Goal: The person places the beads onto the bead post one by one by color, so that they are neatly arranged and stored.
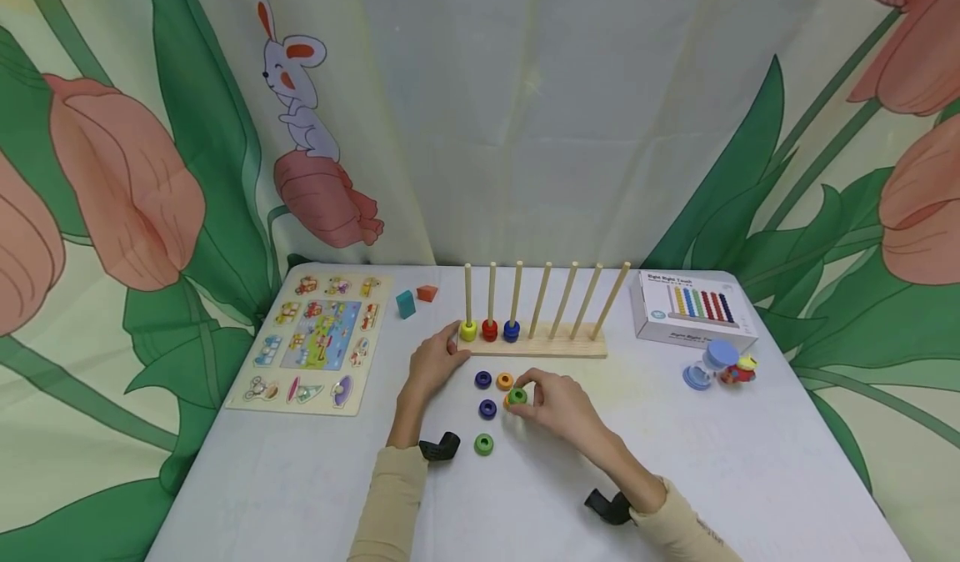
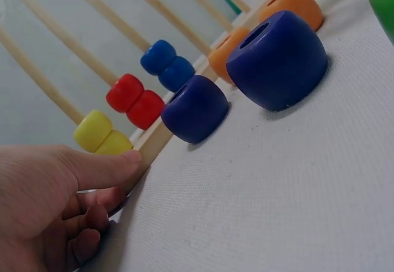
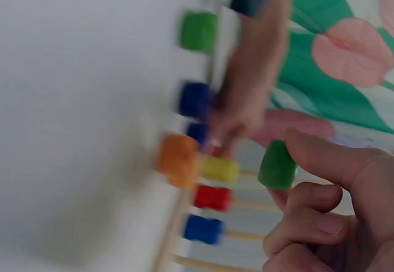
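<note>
Bead (image 1: 517, 395), green, pinched snugly by the right hand (image 1: 564, 408); peg rack (image 1: 540, 347), beyond the grip, its end held by the left hand (image 1: 435, 363); step apparently colour-stacking, next move likely lifting over a bare peg (image 1: 541, 299).

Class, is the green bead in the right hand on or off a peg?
Off: the right hand pinches the green bead in front of the stand, clear of pegs.

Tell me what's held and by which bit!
The right grip pinches a green bead by its sides; the left grip holds the wooden base by its end near the yellow beads.
</note>
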The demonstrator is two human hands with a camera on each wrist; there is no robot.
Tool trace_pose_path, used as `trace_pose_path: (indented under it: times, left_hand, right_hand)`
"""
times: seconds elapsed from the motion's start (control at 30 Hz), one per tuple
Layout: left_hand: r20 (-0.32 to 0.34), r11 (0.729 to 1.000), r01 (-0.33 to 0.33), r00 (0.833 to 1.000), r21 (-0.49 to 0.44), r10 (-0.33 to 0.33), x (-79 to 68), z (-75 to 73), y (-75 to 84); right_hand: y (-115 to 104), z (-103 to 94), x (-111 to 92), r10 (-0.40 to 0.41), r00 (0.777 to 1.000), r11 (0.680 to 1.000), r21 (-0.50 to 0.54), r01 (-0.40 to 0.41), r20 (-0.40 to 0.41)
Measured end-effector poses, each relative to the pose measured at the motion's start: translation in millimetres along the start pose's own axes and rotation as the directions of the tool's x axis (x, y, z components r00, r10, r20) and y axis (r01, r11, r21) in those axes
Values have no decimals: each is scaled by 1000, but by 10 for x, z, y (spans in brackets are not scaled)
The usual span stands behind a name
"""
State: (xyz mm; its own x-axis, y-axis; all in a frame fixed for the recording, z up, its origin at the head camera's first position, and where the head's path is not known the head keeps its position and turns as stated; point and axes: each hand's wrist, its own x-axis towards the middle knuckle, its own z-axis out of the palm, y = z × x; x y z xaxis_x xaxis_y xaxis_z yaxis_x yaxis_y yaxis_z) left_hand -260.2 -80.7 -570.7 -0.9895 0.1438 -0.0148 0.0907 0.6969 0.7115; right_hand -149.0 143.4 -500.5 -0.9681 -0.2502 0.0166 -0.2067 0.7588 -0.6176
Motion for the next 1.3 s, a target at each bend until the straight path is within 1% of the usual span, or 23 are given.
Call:
trace_pose_path:
  times: [0.13, 0.23, 0.3, 0.37, 0.43, 0.5, 0.57, 0.67, 0.73, 0.77, 0.9, 0.97, 1.0, 1.13, 1.17, 1.2, 1.23, 1.27, 1.3]
  left_hand:
    - [1, 1000, 9, 1000, -2, -9, -3, 5, -9]
    - [4, 1000, 7, 1000, -5, -7, -2, 6, -10]
    - [0, 1000, 1, 1000, -2, -1, 2, 5, -6]
    - [-3, 1000, -4, 1000, 3, 5, 1, 7, -3]
    - [-7, 1000, -6, 1000, 9, 6, 0, 9, 3]
    - [-6, 1000, -3, 1000, 8, 4, -1, 12, 4]
    - [-1, 1000, 1, 1000, 5, -1, -2, 14, 5]
    - [5, 1000, 2, 1000, 4, -2, 0, 12, 3]
    - [4, 1000, 2, 1000, 9, -2, 2, 10, -1]
    - [3, 1000, 1, 1000, 11, -1, 3, 8, -4]
    - [-1, 1000, -3, 1000, 12, 3, 5, 15, -6]
    - [-3, 1000, -3, 1000, 11, 3, 6, 20, -6]
    - [-3, 1000, -2, 1000, 12, 2, 7, 23, -6]
    - [-7, 1000, 4, 1000, 16, -4, 11, 30, -11]
    - [-6, 1000, 5, 1000, 14, -5, 12, 29, -12]
    - [-4, 1000, 5, 1000, 12, -5, 13, 27, -13]
    - [-4, 1000, 3, 1000, 8, -2, 14, 24, -12]
    - [-3, 1000, 0, 1000, 4, 0, 14, 20, -11]
    - [-1, 1000, -1, 1000, -1, 1, 16, 17, -11]
  right_hand:
    - [-159, -277, 147, 7, 995, 1000, 19, -5, -96]
    - [-253, -506, 274, -7, 981, 999, 30, 13, -196]
    - [-308, -661, 366, -32, 959, 998, 40, 45, -283]
    - [-359, -812, 452, -64, 927, 996, 39, 85, -369]
    - [-403, -940, 534, -99, 894, 993, 19, 120, -437]
    - [-432, -1030, 603, -119, 868, 991, -7, 132, -482]
    - [-442, -1084, 659, -122, 850, 992, -38, 120, -512]
    - [-418, -1104, 742, -111, 834, 994, -71, 86, -541]
    - [-391, -1093, 789, -96, 831, 995, -75, 65, -548]
    - [-378, -1084, 809, -89, 832, 996, -75, 58, -547]
    - [-316, -1035, 835, -56, 851, 998, -55, 31, -523]
    - [-301, -1014, 814, -48, 847, 999, -34, 36, -530]
    - [-296, -1004, 796, -49, 839, 999, -18, 47, -542]
    - [-268, -952, 683, -73, 788, 988, 61, 139, -612]
    - [-251, -923, 649, -78, 781, 984, 79, 162, -620]
    - [-231, -885, 611, -80, 783, 979, 97, 177, -617]
    - [-206, -835, 571, -77, 793, 976, 116, 184, -604]
    - [-181, -774, 527, -70, 812, 973, 138, 183, -579]
    - [-154, -703, 488, -62, 835, 972, 158, 175, -546]
